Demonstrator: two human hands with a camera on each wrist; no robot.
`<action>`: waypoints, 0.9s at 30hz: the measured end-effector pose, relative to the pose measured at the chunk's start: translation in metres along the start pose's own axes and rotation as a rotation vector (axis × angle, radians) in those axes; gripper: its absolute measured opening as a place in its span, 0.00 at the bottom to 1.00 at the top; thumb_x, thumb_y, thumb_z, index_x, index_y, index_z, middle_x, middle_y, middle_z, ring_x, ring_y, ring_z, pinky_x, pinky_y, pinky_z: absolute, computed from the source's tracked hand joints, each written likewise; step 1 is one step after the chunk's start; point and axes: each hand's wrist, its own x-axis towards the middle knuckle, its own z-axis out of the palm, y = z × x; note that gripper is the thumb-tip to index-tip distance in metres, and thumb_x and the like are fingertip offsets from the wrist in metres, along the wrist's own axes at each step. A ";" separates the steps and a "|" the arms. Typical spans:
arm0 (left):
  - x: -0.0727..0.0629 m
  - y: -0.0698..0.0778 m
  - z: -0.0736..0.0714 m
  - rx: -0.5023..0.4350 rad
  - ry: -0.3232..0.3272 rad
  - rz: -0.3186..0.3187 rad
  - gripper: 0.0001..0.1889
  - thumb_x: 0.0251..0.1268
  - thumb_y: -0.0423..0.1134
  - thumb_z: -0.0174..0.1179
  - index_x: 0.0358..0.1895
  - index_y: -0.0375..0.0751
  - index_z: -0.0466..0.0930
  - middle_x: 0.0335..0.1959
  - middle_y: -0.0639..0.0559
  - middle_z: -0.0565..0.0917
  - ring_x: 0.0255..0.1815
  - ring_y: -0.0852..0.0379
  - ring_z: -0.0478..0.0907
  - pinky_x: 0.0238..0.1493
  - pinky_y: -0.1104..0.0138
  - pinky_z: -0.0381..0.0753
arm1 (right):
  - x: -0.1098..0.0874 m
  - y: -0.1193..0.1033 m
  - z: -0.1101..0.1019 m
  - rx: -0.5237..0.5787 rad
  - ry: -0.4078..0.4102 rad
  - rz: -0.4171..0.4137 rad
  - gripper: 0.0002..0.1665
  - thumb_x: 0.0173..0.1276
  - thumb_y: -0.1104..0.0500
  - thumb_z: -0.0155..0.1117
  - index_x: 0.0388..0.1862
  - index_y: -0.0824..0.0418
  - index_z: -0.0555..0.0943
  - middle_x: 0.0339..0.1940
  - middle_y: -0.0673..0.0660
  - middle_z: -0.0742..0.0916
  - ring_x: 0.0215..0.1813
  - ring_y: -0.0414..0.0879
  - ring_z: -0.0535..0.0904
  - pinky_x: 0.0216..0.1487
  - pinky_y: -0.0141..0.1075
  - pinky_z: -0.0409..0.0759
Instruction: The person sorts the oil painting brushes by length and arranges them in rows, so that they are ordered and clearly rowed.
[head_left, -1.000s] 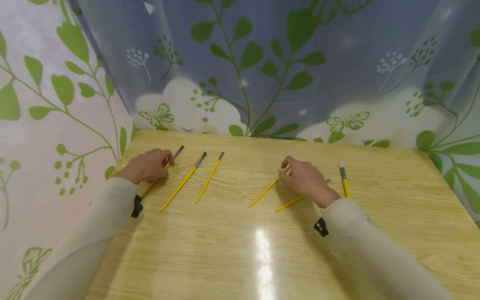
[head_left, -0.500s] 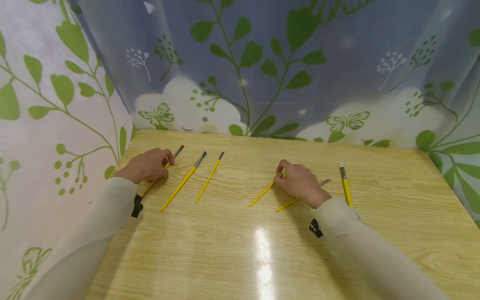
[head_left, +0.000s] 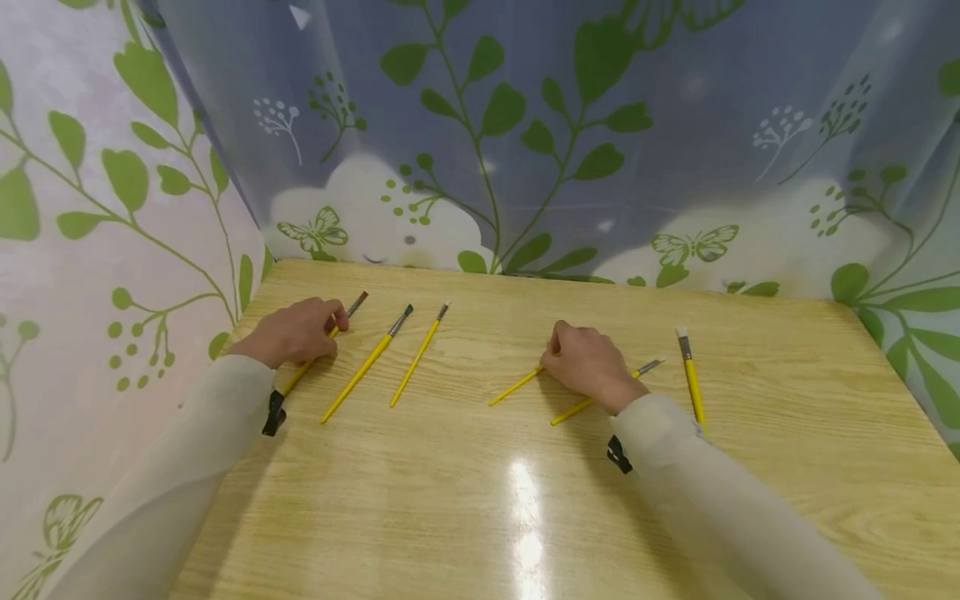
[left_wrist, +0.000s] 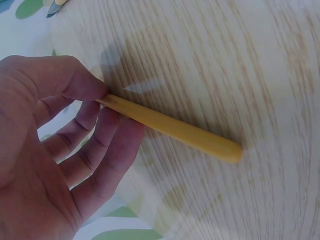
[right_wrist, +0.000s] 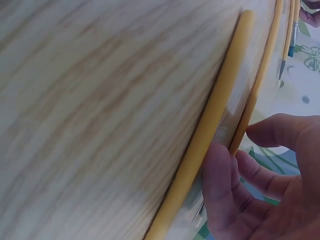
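Note:
At the left, my left hand (head_left: 294,331) pinches a yellow-handled paintbrush (left_wrist: 175,129) between thumb and fingertips. Its reddish-brown bristles point away, toward the back wall. My right hand (head_left: 588,364) holds another slim yellow paintbrush (head_left: 516,388) by thumb and fingers, hiding its bristle end. Beneath that hand and wrist lies a second paintbrush (head_left: 572,411), partly covered; in the right wrist view its thick handle (right_wrist: 210,117) runs beside my fingers. Between the two hands are a dark-tipped paintbrush (head_left: 358,377) and a thinner paintbrush (head_left: 417,361), both slanted.
A wide paintbrush (head_left: 692,385) with pale bristles lies to the right of my right hand. The wooden table (head_left: 420,500) meets a leaf-patterned curtain (head_left: 525,167) at the back and a similar pink cloth (head_left: 75,275) on the left.
My right hand has moved left and closed on the slim paintbrush, whose handle end has shifted slightly left and back. The left hand and its paintbrush stay put.

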 end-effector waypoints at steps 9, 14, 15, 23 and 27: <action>-0.001 0.001 0.002 0.027 0.006 -0.001 0.16 0.71 0.32 0.61 0.60 0.41 0.78 0.61 0.33 0.76 0.37 0.47 0.75 0.29 0.61 0.75 | 0.005 -0.009 0.007 -0.014 0.019 0.021 0.10 0.77 0.54 0.64 0.46 0.60 0.80 0.44 0.58 0.87 0.41 0.52 0.80 0.44 0.46 0.81; -0.001 0.002 0.001 0.021 0.000 0.002 0.17 0.71 0.32 0.61 0.61 0.40 0.78 0.60 0.33 0.76 0.31 0.48 0.75 0.29 0.61 0.75 | 0.008 -0.014 0.008 -0.027 0.047 0.022 0.06 0.73 0.59 0.65 0.42 0.61 0.80 0.42 0.60 0.86 0.44 0.56 0.82 0.49 0.51 0.84; -0.001 0.001 0.001 0.017 -0.002 0.001 0.17 0.71 0.32 0.60 0.61 0.40 0.78 0.60 0.33 0.76 0.28 0.49 0.75 0.28 0.61 0.75 | 0.009 -0.015 0.009 -0.027 0.053 0.019 0.05 0.73 0.61 0.64 0.42 0.62 0.80 0.42 0.61 0.86 0.44 0.56 0.82 0.49 0.51 0.84; -0.002 0.003 -0.002 0.022 -0.001 -0.005 0.16 0.73 0.32 0.60 0.61 0.40 0.77 0.63 0.31 0.76 0.31 0.49 0.75 0.29 0.61 0.75 | 0.009 -0.021 0.010 -0.009 0.075 0.006 0.03 0.71 0.68 0.57 0.40 0.65 0.78 0.31 0.60 0.83 0.29 0.51 0.76 0.29 0.39 0.74; -0.002 0.004 -0.001 0.012 -0.005 -0.008 0.16 0.72 0.32 0.60 0.61 0.40 0.77 0.62 0.32 0.76 0.30 0.48 0.75 0.29 0.61 0.75 | 0.018 -0.011 0.015 0.023 0.048 -0.006 0.01 0.72 0.65 0.59 0.40 0.63 0.78 0.32 0.58 0.83 0.26 0.48 0.77 0.27 0.37 0.76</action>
